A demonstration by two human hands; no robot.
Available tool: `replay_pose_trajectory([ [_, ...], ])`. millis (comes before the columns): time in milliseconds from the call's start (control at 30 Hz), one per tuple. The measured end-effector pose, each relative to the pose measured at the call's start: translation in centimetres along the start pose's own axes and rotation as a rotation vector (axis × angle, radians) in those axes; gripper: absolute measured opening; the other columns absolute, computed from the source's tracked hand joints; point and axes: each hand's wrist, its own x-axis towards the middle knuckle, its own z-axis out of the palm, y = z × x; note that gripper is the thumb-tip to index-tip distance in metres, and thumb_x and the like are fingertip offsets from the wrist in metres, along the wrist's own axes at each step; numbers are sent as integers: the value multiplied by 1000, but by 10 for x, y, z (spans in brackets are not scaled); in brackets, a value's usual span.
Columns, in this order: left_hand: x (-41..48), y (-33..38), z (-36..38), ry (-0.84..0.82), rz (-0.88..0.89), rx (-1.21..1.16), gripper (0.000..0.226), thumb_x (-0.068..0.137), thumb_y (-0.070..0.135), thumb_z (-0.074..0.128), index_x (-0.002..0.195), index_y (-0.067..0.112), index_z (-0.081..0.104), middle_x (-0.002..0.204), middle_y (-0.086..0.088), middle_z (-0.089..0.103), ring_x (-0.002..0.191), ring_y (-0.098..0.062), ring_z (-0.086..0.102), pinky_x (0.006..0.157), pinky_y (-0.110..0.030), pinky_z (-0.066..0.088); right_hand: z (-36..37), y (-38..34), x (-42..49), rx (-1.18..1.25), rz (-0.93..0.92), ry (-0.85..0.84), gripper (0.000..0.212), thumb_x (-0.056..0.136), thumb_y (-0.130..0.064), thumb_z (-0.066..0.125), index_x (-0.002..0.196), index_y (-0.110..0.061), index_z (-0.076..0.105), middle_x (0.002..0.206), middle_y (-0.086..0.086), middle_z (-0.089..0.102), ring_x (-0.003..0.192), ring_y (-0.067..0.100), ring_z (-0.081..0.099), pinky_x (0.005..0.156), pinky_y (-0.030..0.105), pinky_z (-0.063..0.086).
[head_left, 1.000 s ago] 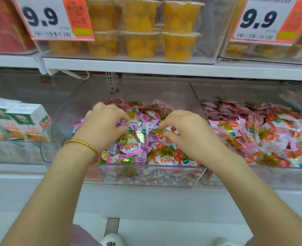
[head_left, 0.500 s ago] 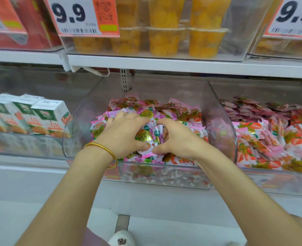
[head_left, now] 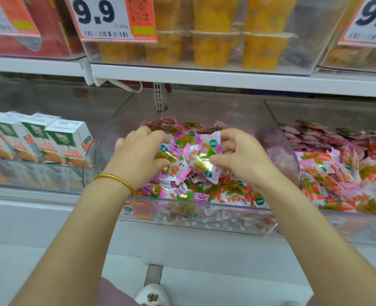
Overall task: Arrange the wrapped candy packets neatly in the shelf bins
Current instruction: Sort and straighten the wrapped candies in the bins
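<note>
Left hand and right hand curl fingers round a clump of packets in the bin. Best to squeeze lightly, then lay them flat and aligned.

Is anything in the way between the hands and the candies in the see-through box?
Nothing visible is. The left hand and right hand are both inside the open-topped clear plastic bin, each holding some of the pink and gold wrapped candy packets just above the pile.
</note>
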Motion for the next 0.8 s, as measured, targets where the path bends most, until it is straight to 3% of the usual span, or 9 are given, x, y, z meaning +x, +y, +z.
replay_pose_trajectory([
  [133,-1,4,6,12,9,74,49,84,34,63,130,30,46,119,-3,41,116,-26,35,96,-38,27,-8,-2,-4,113,20,102,28,84,-1,66,110,-11,60,90,3,67,73,12,61,63,24,47],
  [233,-4,11,0,113,151,-6,30,78,36,69,106,30,62,108,3,41,108,-22,34,93,-34,27,-8,-2,-7,126,30,122,23,86,-3,64,106,-15,60,94,4,67,82,16,65,72,30,54],
  [333,-8,20,0,-98,324,-118,8,75,37,71,81,33,71,92,6,49,99,-19,39,92,-39,36,-8,0,-8,146,79,142,16,89,-7,60,99,-20,58,100,11,67,91,28,66,81,47,55],
  [433,-10,24,10,-296,343,-25,15,75,42,70,86,31,73,89,6,49,99,-18,40,91,-39,37,-9,0,-9,244,174,144,14,93,-6,52,104,-13,56,91,14,63,82,32,64,83,55,53],
  [500,-9,24,16,-321,353,26,18,77,42,69,90,31,72,89,7,49,100,-18,39,92,-36,37,-10,-3,-10,390,249,121,15,95,0,44,107,-3,53,78,14,53,69,26,57,79,54,53],
  [600,-7,24,19,-331,367,1,12,78,35,70,86,26,71,81,11,43,97,-16,38,87,-29,37,-11,-11,-13,668,354,99,13,95,6,38,98,4,50,79,19,54,66,26,58,69,48,55],
  [733,-4,22,5,-301,270,-320,6,80,19,70,80,13,68,77,8,53,74,2,49,69,-12,40,-17,-21,-20,961,477,54,15,96,-7,41,88,-3,53,65,10,59,46,16,59,50,30,51],
  [800,-3,23,-4,-234,192,-519,7,84,16,65,79,12,64,74,2,58,63,-1,50,64,-16,43,-22,-24,-25,970,447,-34,15,94,-16,50,87,-5,57,58,4,60,44,13,56,52,27,49],
])
